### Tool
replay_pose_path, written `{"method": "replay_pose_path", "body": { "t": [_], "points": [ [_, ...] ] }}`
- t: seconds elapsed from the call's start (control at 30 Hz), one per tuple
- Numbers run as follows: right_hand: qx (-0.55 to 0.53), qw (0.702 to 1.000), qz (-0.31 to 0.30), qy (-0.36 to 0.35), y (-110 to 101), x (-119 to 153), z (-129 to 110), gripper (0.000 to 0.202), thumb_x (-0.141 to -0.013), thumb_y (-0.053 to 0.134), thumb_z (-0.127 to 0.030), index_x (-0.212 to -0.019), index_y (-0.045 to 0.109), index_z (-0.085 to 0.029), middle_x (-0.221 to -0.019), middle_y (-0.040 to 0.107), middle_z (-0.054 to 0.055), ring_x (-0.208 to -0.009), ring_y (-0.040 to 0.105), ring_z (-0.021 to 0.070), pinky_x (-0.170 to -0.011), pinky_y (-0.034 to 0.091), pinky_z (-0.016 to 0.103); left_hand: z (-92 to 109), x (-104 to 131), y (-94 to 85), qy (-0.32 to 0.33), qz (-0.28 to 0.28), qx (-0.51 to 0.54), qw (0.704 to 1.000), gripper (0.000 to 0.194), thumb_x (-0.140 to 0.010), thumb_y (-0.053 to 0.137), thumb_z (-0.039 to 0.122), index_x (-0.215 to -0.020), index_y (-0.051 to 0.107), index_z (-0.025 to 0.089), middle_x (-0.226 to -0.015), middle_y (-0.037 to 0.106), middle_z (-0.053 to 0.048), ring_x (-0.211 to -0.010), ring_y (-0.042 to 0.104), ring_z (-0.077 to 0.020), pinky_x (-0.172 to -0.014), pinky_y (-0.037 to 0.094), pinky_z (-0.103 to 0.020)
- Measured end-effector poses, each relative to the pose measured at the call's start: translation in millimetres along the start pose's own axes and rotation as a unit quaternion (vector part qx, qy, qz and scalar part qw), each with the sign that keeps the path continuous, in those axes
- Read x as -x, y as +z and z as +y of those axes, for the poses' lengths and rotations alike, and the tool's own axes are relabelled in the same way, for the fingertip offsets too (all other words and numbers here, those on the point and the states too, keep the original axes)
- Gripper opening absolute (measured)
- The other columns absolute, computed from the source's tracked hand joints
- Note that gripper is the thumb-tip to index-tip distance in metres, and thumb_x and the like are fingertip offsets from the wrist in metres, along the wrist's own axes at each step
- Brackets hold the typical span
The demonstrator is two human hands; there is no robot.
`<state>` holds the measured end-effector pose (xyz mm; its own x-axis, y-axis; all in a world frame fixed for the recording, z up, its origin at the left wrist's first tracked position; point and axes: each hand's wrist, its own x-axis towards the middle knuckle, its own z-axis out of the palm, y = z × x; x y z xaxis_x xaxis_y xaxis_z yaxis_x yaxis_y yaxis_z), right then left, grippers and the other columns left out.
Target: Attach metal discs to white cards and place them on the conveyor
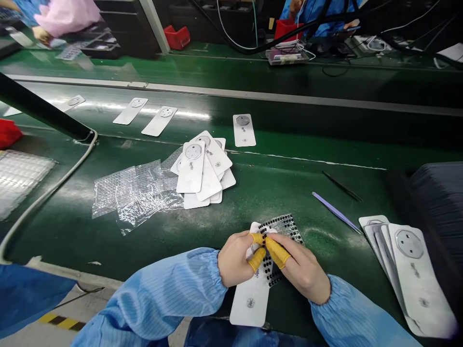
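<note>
My left hand (240, 255) and my right hand (298, 262) meet at a clear sheet of small black dots (287, 226), with yellow finger cots on thumbs and fingers. Both hands are closed, pinching the sheet near its left edge. Under them lies a white rectangular panel (248, 308) with rounded corners, its upper part partly covered by my hands and the sheet. To the right are purple tweezers (336, 212) and dark tweezers (342, 186). What exactly sits between the fingertips is hidden.
A pile of white panels (191, 176) lies beside bubble bags (141, 193). More panels (408, 274) are stacked at right near a dark bin (437, 207). Single panels (244, 137) lie along the belt. A black post (43, 108) slants at left. Co-workers' sleeves (68, 17) show across the line.
</note>
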<state>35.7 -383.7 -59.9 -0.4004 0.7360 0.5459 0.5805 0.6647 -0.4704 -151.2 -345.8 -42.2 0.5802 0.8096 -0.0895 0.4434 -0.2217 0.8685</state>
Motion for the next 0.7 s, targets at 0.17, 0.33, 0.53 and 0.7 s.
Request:
{"method": "replay_pose_path", "body": {
  "t": [0.17, 0.33, 0.53, 0.7],
  "points": [
    [-0.087, 0.981, 0.054, 0.164, 7.6, -4.7, 1.4, 0.019, -0.086, 0.056, -0.011, -0.102, 0.063, -0.018, -0.1, 0.067, 0.009, -0.09, 0.067, 0.0179, -0.076, 0.059, 0.029, -1.0, -3.1, -4.2, 0.014, -0.015, -0.007, 1.0, 0.016, -0.078, 0.057, 0.017, -0.089, 0.068, 0.014, -0.082, 0.07, -0.008, -0.072, 0.066, -0.0209, -0.068, 0.053, -0.03],
    [-0.111, 0.96, 0.076, 0.246, 12.3, -7.3, 11.4, 0.008, -0.086, 0.057, -0.015, -0.091, 0.064, -0.018, -0.094, 0.066, 0.008, -0.082, 0.066, 0.0171, -0.066, 0.058, 0.028, -11.2, -7.5, -53.4, 0.003, 0.089, 0.021, 0.996, 0.035, -0.081, 0.06, 0.021, -0.115, 0.059, 0.015, -0.11, 0.068, -0.011, -0.098, 0.066, -0.0258, -0.082, 0.054, -0.034],
    [-0.029, 0.977, 0.12, 0.172, -7.1, -19.7, -3.2, 0.017, -0.082, 0.061, -0.009, -0.095, 0.066, -0.019, -0.093, 0.068, 0.006, -0.082, 0.067, 0.0182, -0.071, 0.057, 0.029, 5.6, 4.1, -63.7, -0.046, 0.252, 0.151, 0.955, 0.074, -0.083, 0.064, 0.026, -0.144, 0.024, 0.017, -0.078, 0.072, -0.004, -0.063, 0.065, -0.0189, -0.057, 0.053, -0.028],
    [0.005, 0.994, 0.064, 0.093, -21.1, -35.3, -23.5, 0.034, -0.085, 0.057, -0.012, -0.119, 0.057, -0.018, -0.102, 0.069, 0.009, -0.092, 0.066, 0.0205, -0.076, 0.058, 0.032, 25.8, 11.5, -35.3, -0.051, 0.087, 0.155, 0.983, 0.021, -0.084, 0.061, 0.031, -0.091, 0.07, 0.013, -0.069, 0.069, -0.004, -0.053, 0.054, -0.0126, -0.05, 0.044, -0.023]
  ]
}}
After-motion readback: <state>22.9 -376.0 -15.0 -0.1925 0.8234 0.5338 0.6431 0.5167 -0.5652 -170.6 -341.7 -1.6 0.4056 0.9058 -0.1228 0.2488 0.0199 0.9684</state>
